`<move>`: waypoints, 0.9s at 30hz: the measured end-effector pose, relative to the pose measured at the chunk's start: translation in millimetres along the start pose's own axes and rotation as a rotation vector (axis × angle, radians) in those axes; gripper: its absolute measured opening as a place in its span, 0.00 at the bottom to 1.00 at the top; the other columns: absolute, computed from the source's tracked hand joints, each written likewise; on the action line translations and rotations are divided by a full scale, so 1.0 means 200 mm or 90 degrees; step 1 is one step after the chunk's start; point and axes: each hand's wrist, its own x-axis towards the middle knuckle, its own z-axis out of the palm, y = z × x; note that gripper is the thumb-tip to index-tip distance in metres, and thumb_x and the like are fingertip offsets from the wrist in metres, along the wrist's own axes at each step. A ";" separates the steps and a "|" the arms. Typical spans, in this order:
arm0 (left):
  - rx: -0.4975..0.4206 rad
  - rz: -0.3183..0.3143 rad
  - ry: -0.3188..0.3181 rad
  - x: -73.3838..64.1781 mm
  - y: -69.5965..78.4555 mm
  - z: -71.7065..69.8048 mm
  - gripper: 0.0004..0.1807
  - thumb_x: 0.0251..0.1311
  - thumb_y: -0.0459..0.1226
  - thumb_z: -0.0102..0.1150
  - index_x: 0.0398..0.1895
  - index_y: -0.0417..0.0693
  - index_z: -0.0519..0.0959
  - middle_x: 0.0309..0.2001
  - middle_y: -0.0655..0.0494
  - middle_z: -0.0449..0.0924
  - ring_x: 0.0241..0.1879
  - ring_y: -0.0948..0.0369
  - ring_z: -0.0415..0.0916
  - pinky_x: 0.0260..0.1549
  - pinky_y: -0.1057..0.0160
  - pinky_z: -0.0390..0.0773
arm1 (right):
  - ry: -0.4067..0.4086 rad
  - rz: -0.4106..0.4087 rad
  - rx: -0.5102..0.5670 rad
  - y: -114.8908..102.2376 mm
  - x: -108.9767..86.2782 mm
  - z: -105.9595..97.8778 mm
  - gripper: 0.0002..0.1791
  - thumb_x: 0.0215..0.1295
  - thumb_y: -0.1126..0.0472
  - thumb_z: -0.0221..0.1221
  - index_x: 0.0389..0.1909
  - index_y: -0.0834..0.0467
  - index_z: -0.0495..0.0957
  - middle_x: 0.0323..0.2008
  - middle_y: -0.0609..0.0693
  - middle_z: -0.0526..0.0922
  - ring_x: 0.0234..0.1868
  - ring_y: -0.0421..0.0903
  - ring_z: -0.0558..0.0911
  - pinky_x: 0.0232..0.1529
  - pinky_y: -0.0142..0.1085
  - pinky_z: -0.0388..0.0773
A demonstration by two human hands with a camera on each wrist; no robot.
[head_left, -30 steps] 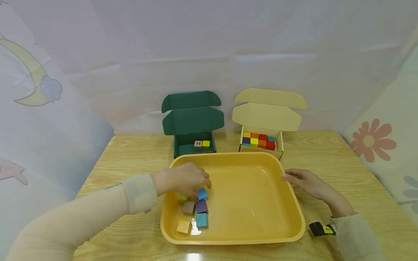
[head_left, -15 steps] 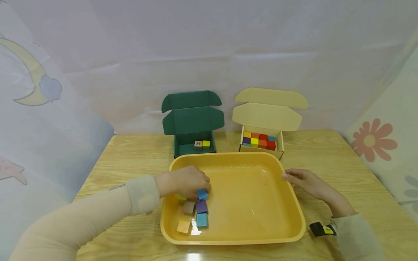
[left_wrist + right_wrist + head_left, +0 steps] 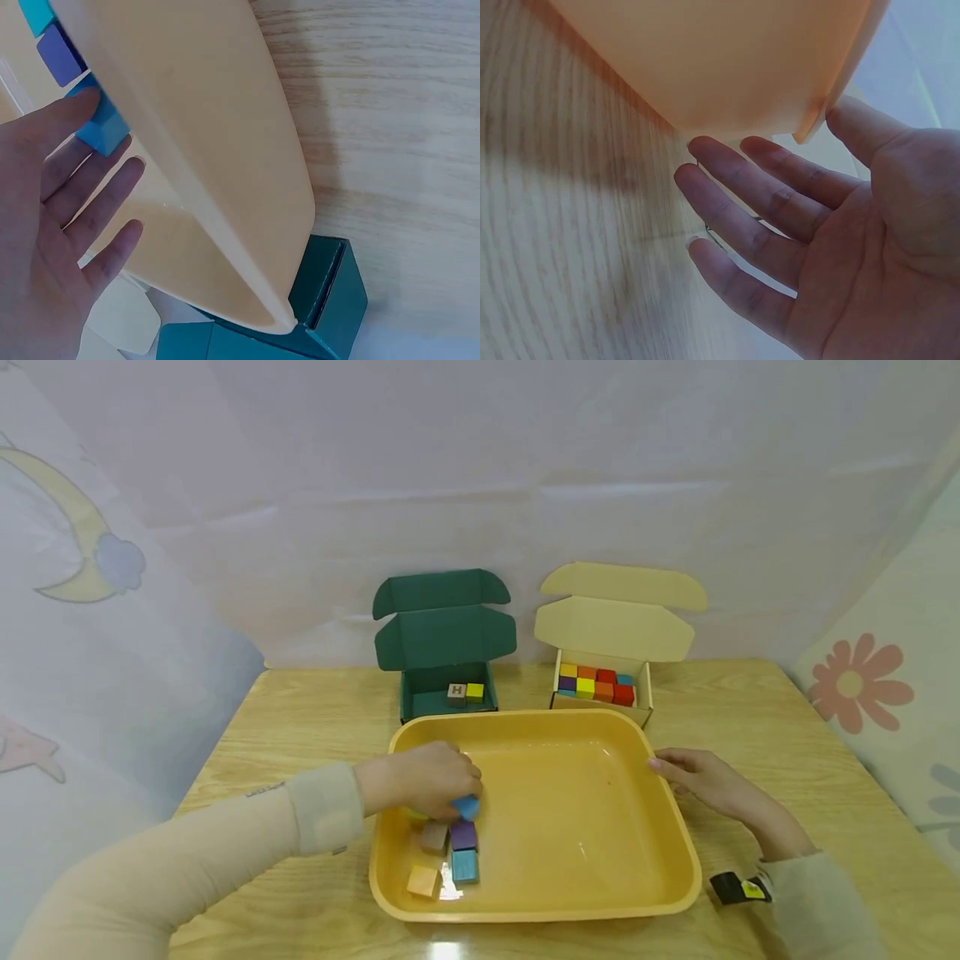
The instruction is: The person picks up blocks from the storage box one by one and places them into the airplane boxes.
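Note:
My left hand [image 3: 435,781] reaches into the left part of a yellow plastic tub [image 3: 585,914]. It pinches a blue block [image 3: 107,129] between the thumb and the fingers behind it, while the ring and little fingers stay loosely extended. Close by in the tub lie a purple block [image 3: 463,836], a teal block [image 3: 465,867], a brown block [image 3: 434,838] and a light orange block [image 3: 423,881]. A yellow-green block [image 3: 415,814] is mostly hidden under the hand. My right hand [image 3: 708,785] touches the tub's right rim with its thumb; its relaxed fingers [image 3: 742,180] extend outside, below the rim.
Behind the tub stands a green cardboard box [image 3: 408,697], lid raised, containing a brown H block [image 3: 457,695] and a yellow block [image 3: 475,693]. To its right, an open cream box [image 3: 640,714] holds several coloured blocks. A wooden table [image 3: 300,718] carries everything.
My left fingers have closed in on the blue block, which has tilted and is more covered by the hand. The right hand has stayed at the tub's rim.

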 end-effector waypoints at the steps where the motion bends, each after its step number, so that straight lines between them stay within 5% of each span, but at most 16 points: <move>1: -0.003 -0.002 -0.001 0.00 0.00 -0.01 0.09 0.60 0.46 0.67 0.39 0.55 0.83 0.33 0.66 0.77 0.31 0.67 0.70 0.35 0.67 0.72 | -0.001 0.003 0.001 0.00 0.00 0.00 0.29 0.79 0.53 0.48 0.63 0.76 0.68 0.57 0.72 0.76 0.51 0.61 0.81 0.44 0.49 0.82; 16: -0.112 -0.087 0.041 -0.06 -0.10 -0.06 0.20 0.65 0.50 0.62 0.56 0.52 0.81 0.48 0.62 0.83 0.39 0.66 0.77 0.43 0.66 0.78 | -0.006 0.000 0.011 0.02 0.00 0.00 0.28 0.80 0.55 0.47 0.63 0.78 0.67 0.56 0.73 0.75 0.47 0.57 0.83 0.41 0.44 0.83; 27: -0.147 -0.125 0.108 -0.10 -0.21 -0.09 0.19 0.62 0.51 0.65 0.50 0.52 0.83 0.43 0.62 0.83 0.37 0.64 0.75 0.39 0.66 0.77 | -0.007 0.005 0.011 0.01 0.00 0.01 0.29 0.79 0.54 0.47 0.63 0.78 0.67 0.56 0.72 0.76 0.48 0.57 0.82 0.41 0.42 0.83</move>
